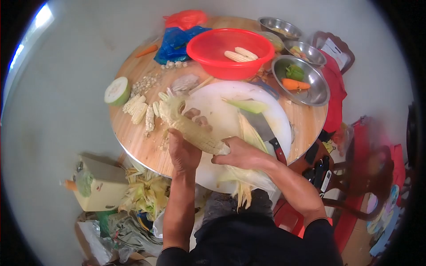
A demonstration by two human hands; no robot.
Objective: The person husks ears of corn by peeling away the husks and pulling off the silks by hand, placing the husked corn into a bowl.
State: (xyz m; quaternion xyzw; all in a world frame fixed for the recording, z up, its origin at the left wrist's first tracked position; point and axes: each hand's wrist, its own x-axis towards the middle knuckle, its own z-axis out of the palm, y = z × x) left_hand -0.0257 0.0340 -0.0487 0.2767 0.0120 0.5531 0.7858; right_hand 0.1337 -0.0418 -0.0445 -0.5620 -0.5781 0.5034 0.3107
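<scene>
A pale ear of corn [194, 131] is held at a slant above the white round cutting board [211, 93], with some husk at its upper left end. My left hand [185, 148] is closed around the ear from below, its fingertips showing on the far side. The ear's lower right end is pinched in my right hand [242, 153]. Under my right forearm, loose corn husks [248, 175] hang over the board's near edge. A knife [278, 150] with a dark and red handle lies on the board, its blade partly covered by husk.
Peeled cobs [138, 111] and half a green-skinned gourd [117, 91] lie on the left of the round wooden table [171, 80]. Behind the board stand a red basin [230, 66] with corn and a metal bowl [317, 91] with a carrot. Husks [146, 190] fill the floor at left.
</scene>
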